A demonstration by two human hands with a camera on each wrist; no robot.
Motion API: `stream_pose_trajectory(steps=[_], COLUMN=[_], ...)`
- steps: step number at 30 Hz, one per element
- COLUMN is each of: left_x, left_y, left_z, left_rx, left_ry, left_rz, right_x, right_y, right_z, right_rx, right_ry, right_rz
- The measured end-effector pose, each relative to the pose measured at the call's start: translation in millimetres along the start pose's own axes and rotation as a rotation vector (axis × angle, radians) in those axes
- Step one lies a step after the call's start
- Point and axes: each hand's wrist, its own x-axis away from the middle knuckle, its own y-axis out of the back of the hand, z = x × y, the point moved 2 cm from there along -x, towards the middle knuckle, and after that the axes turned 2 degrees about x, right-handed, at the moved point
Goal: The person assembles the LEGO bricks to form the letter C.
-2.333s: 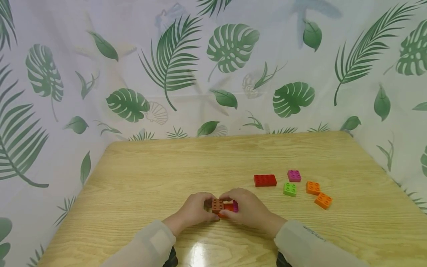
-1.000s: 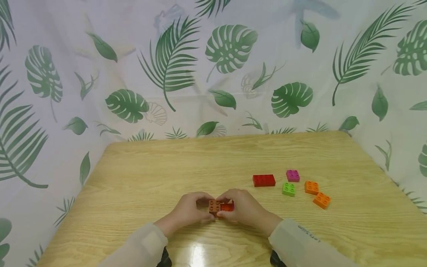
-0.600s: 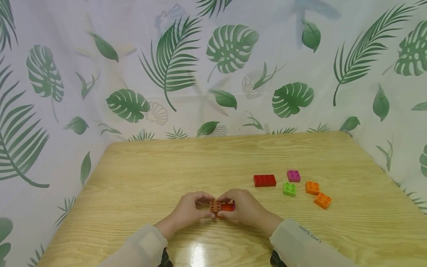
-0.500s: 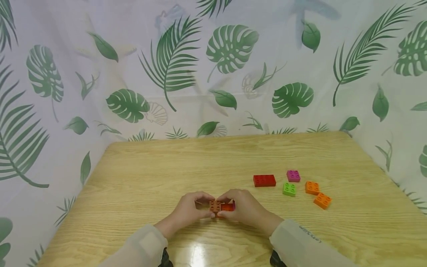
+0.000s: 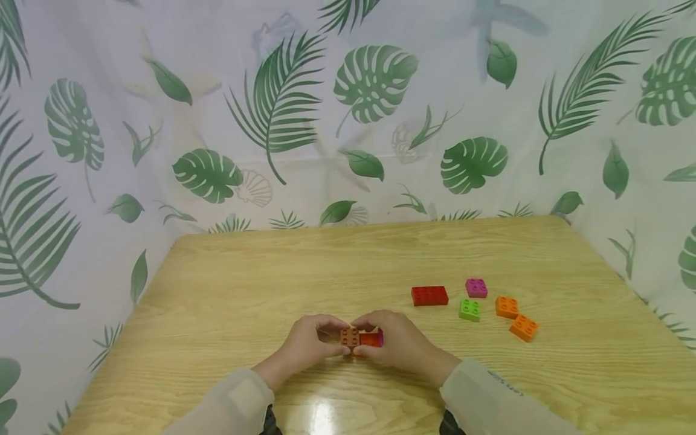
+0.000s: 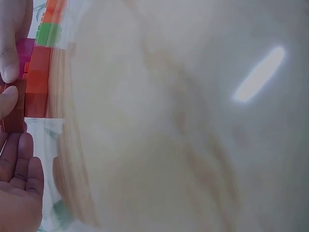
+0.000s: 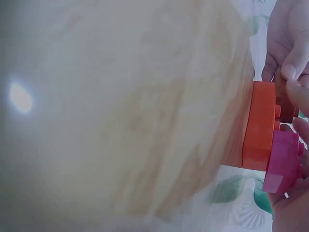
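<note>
My left hand [image 5: 307, 344] pinches a brown four-stud toy brick [image 5: 350, 337] between thumb and fingers at the near middle of the table. The brown brick sits on the left end of a long red-orange brick [image 7: 258, 130]. From the other side my right hand [image 5: 399, 341] also pinches the brown brick, its thumb at the near face and index finger at the far face. A magenta brick [image 7: 282, 159] rides on the long brick's other end, mostly hidden by my right hand in the head view. The left wrist view shows fingertips of both hands meeting at the brown brick.
Right of my hands, loose bricks lie on the wooden table [image 5: 244, 278]: a long red one [image 5: 429, 296], a magenta one [image 5: 476, 288], a green one [image 5: 470, 310] and two orange ones [image 5: 524, 328]. A leaf-patterned cloth [image 5: 304, 181] hangs behind the table.
Since the oldest frame, both hands and the held bricks have shifted slightly left, and my right fingertips have come closer onto the brown brick. The loose bricks lie as before.
</note>
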Motion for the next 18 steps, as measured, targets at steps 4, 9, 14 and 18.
stream_pose_trajectory(steps=[4, 9, 14, 18], left_x=[-0.2, -0.6, -1.3, -1.1], left_y=[-0.5, -1.2, -1.6, -1.8], left_z=[0.8, 2.2, 2.5, 1.0], left_rx=[-0.003, -0.016, -0.022, -0.021], left_ry=[-0.005, -0.016, -0.017, -0.013], left_rz=[-0.006, -0.011, -0.015, -0.014], right_x=[5, 14, 25, 34], right_y=[2, 9, 18, 24], right_z=[-3, -9, -16, -24], right_rx=[0.007, 0.0, -0.004, 0.027], right_ry=[0.032, 0.068, 0.046, 0.008], right_rz=[-0.05, -0.135, -0.171, -0.185])
